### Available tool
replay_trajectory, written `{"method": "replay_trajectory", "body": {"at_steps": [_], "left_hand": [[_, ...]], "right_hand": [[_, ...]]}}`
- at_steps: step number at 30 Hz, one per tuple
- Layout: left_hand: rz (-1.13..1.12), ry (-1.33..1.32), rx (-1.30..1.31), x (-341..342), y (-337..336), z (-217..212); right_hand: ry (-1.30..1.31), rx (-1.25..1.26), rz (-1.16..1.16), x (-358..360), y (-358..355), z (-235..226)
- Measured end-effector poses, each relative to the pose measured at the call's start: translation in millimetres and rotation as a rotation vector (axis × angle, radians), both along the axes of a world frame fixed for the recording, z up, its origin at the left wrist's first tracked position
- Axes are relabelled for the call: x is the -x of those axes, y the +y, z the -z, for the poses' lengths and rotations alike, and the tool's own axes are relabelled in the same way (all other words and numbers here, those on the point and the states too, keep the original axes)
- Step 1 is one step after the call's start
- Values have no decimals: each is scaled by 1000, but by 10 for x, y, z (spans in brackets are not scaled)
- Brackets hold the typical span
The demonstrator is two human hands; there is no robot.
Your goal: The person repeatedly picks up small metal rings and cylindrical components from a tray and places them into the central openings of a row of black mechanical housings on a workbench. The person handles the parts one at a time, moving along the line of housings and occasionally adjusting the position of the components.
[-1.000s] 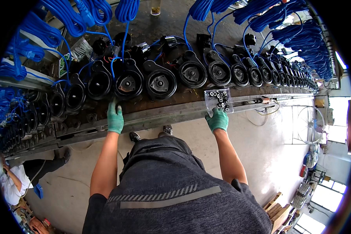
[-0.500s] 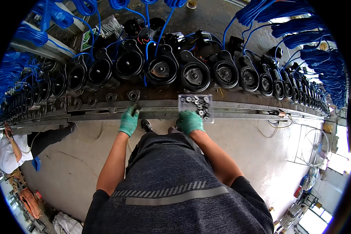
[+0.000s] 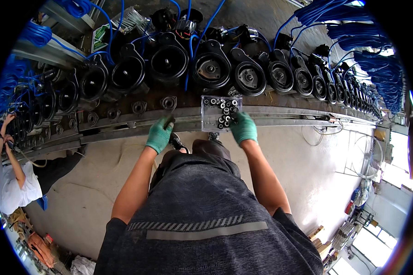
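Observation:
My left hand (image 3: 160, 134), in a green glove, is at the metal rail with its fingers pinched together. What they hold, if anything, is too small and dark to make out. Just beyond it a round metal flange piece (image 3: 169, 102) lies on the bench. My right hand (image 3: 244, 129), gloved alike, closes on the right edge of a clear plastic box (image 3: 210, 120), its fingertips over the rim. Inside the box are several small black and silver ring-shaped parts (image 3: 226, 106), mostly toward the right side.
A long row of round black housings (image 3: 209, 68) stands behind the rail (image 3: 280, 118), with coiled blue cables (image 3: 358, 34) hanging above. More flange pieces (image 3: 138, 107) lie to the left. Another person in a white shirt (image 3: 25, 185) works at far left. A hose (image 3: 314, 140) hangs at right.
The box has moved left along the rail. My right hand has shifted from its near side to its right edge. My left hand stays near the flange piece. The whole view has shifted a little.

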State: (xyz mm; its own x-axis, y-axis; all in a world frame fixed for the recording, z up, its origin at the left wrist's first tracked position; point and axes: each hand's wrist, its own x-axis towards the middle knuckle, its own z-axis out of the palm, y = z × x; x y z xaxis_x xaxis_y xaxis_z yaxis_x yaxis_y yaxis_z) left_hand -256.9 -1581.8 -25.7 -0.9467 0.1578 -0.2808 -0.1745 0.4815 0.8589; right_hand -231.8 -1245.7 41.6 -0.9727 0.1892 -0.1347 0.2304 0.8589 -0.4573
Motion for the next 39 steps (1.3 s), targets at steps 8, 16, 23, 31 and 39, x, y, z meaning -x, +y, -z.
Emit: {"method": "replay_trajectory", "body": {"at_steps": [8, 16, 23, 31, 39], "left_hand": [[-10, -41, -72, 61, 88, -14], [-10, 10, 53, 49, 140, -152], [-76, 23, 200, -71, 178, -274], [-65, 75, 142, -20, 105, -125], [96, -16, 176, 171, -84, -396]], "right_hand": [[-179, -107, -11, 41, -17, 26], [-128, -67, -129, 77, 36, 125], [35, -153, -250, 23, 123, 287], [-174, 24, -101, 138, 107, -172], [7, 272, 21, 47, -248, -154]]}}
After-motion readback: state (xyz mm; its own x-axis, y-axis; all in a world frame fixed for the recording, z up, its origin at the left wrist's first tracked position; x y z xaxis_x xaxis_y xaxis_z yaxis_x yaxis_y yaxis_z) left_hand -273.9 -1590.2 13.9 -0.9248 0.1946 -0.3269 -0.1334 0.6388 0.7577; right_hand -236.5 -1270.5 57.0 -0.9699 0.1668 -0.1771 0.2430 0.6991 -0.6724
